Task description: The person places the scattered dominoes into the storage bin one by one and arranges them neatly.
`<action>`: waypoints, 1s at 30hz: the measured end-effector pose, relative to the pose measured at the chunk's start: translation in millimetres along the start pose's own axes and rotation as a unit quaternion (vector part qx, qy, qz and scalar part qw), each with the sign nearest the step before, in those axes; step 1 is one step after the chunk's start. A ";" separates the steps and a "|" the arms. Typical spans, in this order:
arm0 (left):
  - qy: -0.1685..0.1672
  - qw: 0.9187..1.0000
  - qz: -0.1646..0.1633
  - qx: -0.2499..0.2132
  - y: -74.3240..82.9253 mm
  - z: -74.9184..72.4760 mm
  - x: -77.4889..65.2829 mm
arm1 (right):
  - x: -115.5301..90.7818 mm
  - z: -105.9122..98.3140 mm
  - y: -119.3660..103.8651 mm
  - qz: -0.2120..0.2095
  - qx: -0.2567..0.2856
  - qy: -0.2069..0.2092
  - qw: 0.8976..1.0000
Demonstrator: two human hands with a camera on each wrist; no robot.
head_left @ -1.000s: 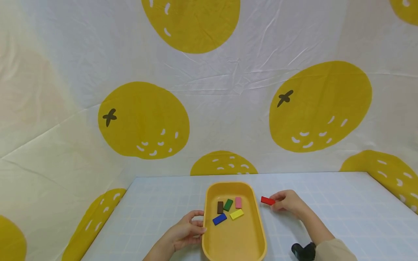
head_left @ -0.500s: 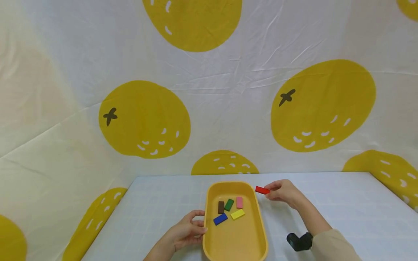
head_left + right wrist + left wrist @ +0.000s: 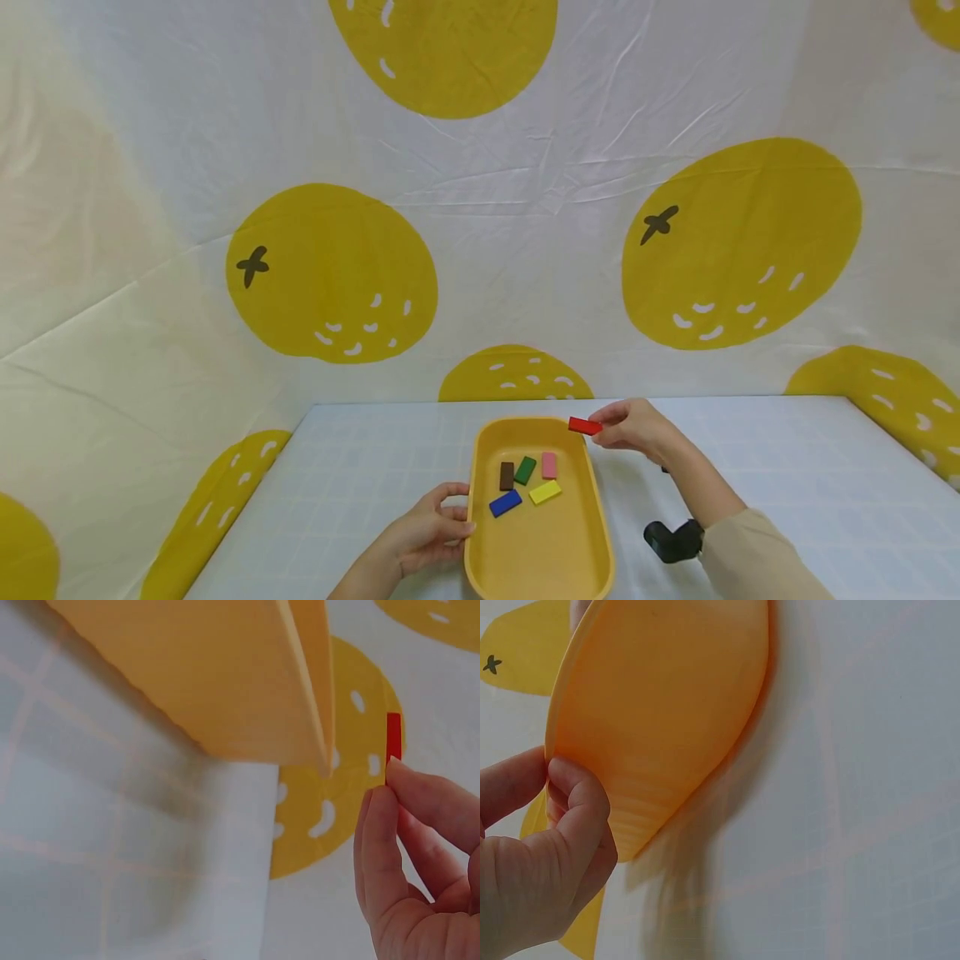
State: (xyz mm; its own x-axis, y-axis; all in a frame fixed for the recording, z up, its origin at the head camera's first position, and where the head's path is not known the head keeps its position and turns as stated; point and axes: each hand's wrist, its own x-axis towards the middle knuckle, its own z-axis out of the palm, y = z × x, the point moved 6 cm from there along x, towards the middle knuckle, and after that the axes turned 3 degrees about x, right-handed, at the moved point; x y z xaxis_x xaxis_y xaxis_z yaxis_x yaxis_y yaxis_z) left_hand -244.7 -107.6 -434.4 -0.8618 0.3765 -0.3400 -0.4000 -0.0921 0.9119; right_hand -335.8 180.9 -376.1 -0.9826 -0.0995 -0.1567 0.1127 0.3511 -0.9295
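Note:
My left hand [image 3: 429,533] grips the left rim of a yellow tray [image 3: 540,558]; in the left wrist view its thumb and fingers pinch the tray wall [image 3: 660,697]. My right hand [image 3: 637,429] pinches one end of a red block [image 3: 584,426] between thumb and fingertips. That block overlaps the tray's far right corner in the head view. In the right wrist view the red block [image 3: 394,742] stands beside the tray's outer side [image 3: 202,682]. Inside the tray lie a brown block [image 3: 507,476], a green block [image 3: 525,470], a pink block [image 3: 550,466], a yellow block [image 3: 545,492] and a blue block [image 3: 506,503].
The tray rests on a table with a pale checked cloth [image 3: 360,458]. A white curtain with yellow fruit prints [image 3: 517,250] hangs behind and at the sides. A black device [image 3: 671,542] sits at the right wrist, by a beige sleeve [image 3: 757,554].
My right hand has lifted the red block and carried it leftward and away, from right of the tray to its far right corner. My left hand stays on the rim.

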 end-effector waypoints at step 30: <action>0.007 1.000 -0.008 0.006 -1.3 -1.4 1.9 | -3.3 80.8 -31.7 -0.075 0.005 -0.152 0.986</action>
State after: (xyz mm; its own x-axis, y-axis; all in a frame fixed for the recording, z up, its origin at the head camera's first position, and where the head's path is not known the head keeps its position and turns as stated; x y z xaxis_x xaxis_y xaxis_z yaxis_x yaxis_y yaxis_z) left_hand -246.3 -108.0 -436.6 -0.8595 0.3643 -0.3586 -0.4108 -0.0747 0.9087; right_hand -324.3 94.8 -373.1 -0.8991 -0.4242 -0.1080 -0.0285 0.3029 -0.9526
